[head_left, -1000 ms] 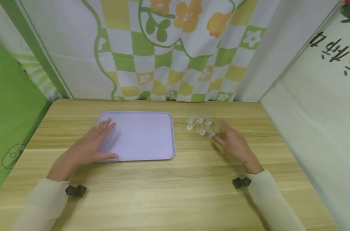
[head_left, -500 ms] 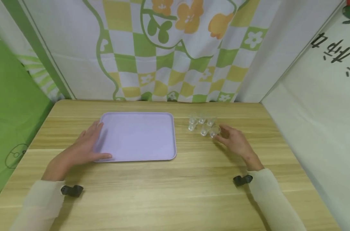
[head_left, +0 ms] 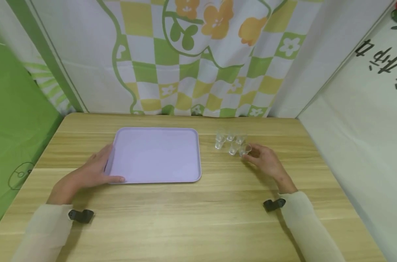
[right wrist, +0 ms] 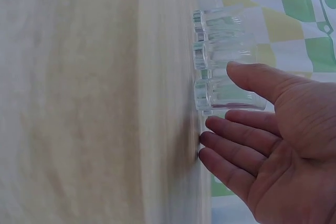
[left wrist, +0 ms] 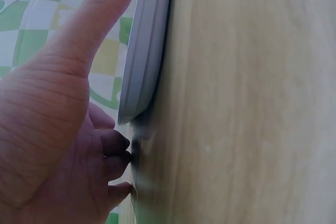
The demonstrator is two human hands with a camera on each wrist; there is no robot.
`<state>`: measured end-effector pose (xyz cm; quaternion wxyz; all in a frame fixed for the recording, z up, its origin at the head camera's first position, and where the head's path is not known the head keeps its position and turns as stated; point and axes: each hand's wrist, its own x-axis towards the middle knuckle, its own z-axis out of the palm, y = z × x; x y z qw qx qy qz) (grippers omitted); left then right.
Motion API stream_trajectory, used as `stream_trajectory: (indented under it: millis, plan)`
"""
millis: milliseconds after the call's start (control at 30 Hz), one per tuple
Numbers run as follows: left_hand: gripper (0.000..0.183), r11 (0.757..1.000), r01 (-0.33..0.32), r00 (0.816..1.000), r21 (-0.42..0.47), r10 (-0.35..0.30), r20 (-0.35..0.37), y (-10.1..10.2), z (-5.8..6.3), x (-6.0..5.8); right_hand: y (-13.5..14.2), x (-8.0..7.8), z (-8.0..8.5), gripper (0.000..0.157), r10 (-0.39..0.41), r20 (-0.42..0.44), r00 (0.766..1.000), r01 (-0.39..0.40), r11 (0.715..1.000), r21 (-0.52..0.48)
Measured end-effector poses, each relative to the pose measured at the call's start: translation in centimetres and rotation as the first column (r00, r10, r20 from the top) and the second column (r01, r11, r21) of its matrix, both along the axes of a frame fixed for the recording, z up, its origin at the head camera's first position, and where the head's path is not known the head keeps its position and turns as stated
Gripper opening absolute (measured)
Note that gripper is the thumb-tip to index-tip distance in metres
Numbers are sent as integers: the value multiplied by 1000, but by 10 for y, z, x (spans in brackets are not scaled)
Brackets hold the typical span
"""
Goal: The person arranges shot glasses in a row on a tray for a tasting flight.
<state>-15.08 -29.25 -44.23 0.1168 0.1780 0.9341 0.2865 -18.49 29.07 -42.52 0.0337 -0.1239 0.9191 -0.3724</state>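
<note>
At the left end of a flat lilac tray [head_left: 157,154] is my left hand [head_left: 88,171]. Its thumb lies along the near rim, and its fingers reach along the left edge, fairly straight. In the left wrist view the fingertips [left wrist: 122,142] come down at the tabletop beside the tray corner. To the right of the tray, several small clear shot glasses stand upright in a tight group. My right hand [head_left: 267,162] holds the front right shot glass [head_left: 245,149], thumb on the near side and fingers behind. The right wrist view shows the thumb overlapping that glass [right wrist: 231,94].
Everything rests on a wood-grain table [head_left: 185,218]. A checked, flowered curtain [head_left: 198,72] hangs behind its far edge. On the left is a green cloth [head_left: 18,109], on the right a white panel [head_left: 358,120] with black writing. Bare wood lies between tray and glasses.
My left hand has drawn back from over the tray to its left edge and near corner. The right hand has closed in on the front right shot glass. The view has shifted slightly.
</note>
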Motion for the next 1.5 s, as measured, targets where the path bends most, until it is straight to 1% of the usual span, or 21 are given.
stream_trajectory:
  millis: [200, 433, 533, 733, 900, 1000, 1133, 1367, 1500]
  plan:
    - [133, 1000, -3, 1000, 1, 3, 6, -1, -2, 0, -1, -2, -1, 33, -19, -12, 1000, 19, 1000, 1]
    - [134, 1000, -14, 999, -1, 14, 34, -3, -2, 0, -1, -2, -3, 38, -36, -7, 999, 36, 999, 0]
    - [134, 1000, -11, 999, -5, 12, 35, -2, -3, 1, 0, -2, -4, 37, -36, -14, 999, 36, 999, -4]
    - [134, 999, 4, 999, -53, -2, 38, -1, -3, 1, 2, -3, -5, 35, -26, -48, 999, 26, 1000, -6]
    - [136, 998, 9, 999, -68, -6, 49, 1, -2, 3, 3, -1, -4, 37, -38, -36, 999, 37, 999, -8]
    - [136, 997, 14, 999, -77, -10, 47, 1, -2, 3, 5, 2, -1, 40, -44, -34, 998, 44, 999, -7]
    - [136, 996, 16, 999, -91, -12, 45, 1, 0, 4, 4, 6, 7, 42, -33, -58, 998, 32, 999, -18]
    - [137, 995, 9, 999, -99, -5, 41, 0, -1, 4, -4, 10, 21, 40, -1, -129, 992, -3, 999, -36]
    - [138, 994, 2, 999, -105, 3, 43, 0, 0, 3, -12, 12, 26, 37, 8, -132, 991, -13, 999, -39]
